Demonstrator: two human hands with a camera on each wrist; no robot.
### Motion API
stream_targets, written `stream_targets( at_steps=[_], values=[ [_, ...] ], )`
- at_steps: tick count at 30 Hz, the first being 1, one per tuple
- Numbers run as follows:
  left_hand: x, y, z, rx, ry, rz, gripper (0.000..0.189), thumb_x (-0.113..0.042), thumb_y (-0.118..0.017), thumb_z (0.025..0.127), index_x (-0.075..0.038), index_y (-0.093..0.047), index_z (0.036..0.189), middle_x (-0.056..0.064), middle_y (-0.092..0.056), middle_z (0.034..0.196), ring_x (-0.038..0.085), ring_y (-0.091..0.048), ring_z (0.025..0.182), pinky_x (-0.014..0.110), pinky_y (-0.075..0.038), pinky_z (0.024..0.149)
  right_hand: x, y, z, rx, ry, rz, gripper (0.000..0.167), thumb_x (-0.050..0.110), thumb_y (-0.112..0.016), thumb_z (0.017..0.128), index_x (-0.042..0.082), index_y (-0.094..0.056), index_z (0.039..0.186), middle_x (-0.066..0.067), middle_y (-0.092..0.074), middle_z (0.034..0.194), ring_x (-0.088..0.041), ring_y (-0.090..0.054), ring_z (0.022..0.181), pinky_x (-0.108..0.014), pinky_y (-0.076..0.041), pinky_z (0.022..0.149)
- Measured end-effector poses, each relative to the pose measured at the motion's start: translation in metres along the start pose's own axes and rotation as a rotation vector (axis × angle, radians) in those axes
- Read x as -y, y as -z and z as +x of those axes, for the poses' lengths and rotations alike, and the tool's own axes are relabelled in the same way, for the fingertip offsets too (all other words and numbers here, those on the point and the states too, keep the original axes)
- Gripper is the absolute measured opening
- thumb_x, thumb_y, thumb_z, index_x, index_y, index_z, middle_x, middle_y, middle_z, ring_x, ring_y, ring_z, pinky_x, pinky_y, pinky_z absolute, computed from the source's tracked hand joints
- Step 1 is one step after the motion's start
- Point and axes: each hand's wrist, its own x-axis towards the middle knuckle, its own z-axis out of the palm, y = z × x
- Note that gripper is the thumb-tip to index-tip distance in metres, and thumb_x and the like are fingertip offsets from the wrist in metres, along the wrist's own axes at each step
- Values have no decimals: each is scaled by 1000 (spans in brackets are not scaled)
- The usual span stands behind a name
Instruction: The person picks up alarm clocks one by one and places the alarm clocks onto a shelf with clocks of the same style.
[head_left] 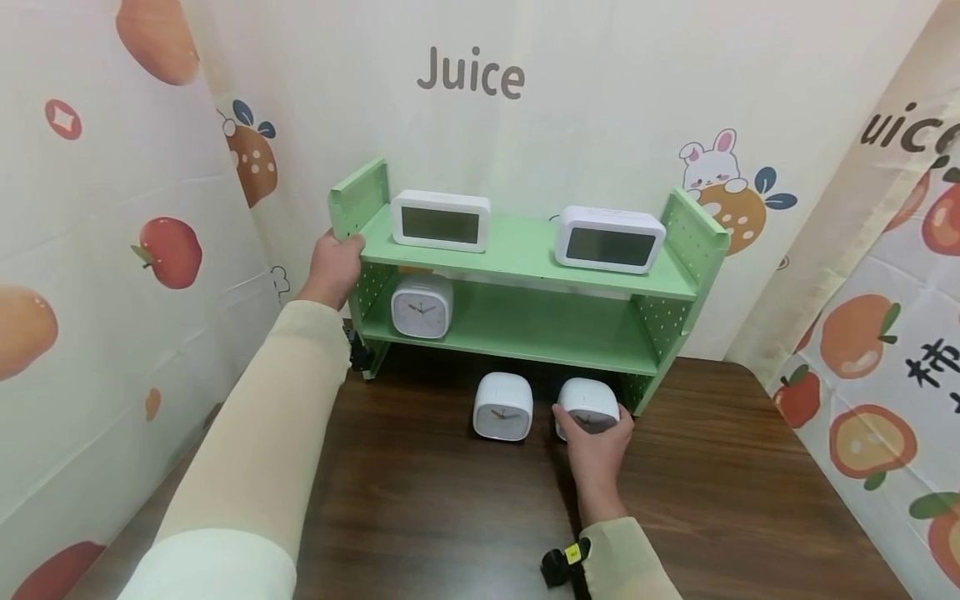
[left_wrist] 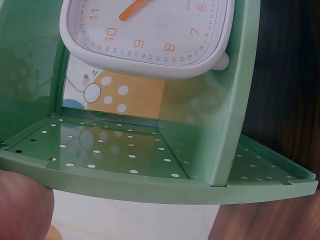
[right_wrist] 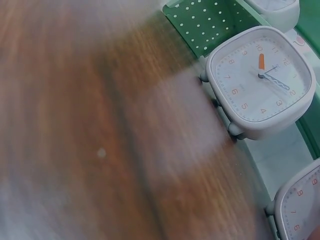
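Observation:
My left hand grips the left side panel of a green two-tier shelf; in the left wrist view only a blurred part of that hand shows at the panel's edge. My right hand holds a white analog alarm clock by its two sides, low in front of the shelf's right end. Just left of it, a matching alarm clock stands on the table. Another such clock sits at the left end of the lower tier. The held clock is partly cut off in the right wrist view.
Two white digital clocks with dark screens, a left one and a right one, stand on the top tier. The dark wooden table reaches up to fruit-printed curtains behind and at both sides.

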Motion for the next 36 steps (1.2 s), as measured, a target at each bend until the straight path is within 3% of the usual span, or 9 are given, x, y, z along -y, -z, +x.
stream_targets(
  at_steps=[11, 19, 29, 36],
  values=[
    [0, -3, 2, -5, -2, -7, 53, -33, -34, 109, -17, -34, 160, 8, -45, 157, 27, -43, 142, 55, -30, 119, 4, 5, -1, 28, -37, 1, 116, 42, -91, 78, 7, -15, 158, -23, -30, 153, -38, -35, 137, -55, -32, 114],
    [-1, -2, 2, -10, 2, -15, 54, -34, -33, 110, -16, -33, 160, 9, -44, 157, 27, -43, 142, 55, -30, 119, 26, 14, -9, 37, -30, 41, 117, 45, -91, 77, 9, -14, 158, -22, -29, 154, -36, -34, 136, -54, -35, 112],
    [-1, -1, 3, -8, 13, -22, 54, -35, -33, 110, -18, -32, 161, 8, -42, 159, 27, -40, 145, 55, -27, 120, 62, 12, -17, 45, 53, 97, 112, 41, -92, 77, 10, -20, 157, -17, -31, 152, -31, -35, 134, -51, -38, 109],
    [-1, -2, 2, -4, 15, -35, 53, -34, -34, 110, -20, -32, 162, 6, -42, 160, 26, -39, 145, 54, -27, 120, 75, 5, -15, 90, 114, 64, 114, 46, -92, 76, 12, -19, 157, -14, -32, 152, -28, -36, 133, -50, -41, 107]
  ],
)
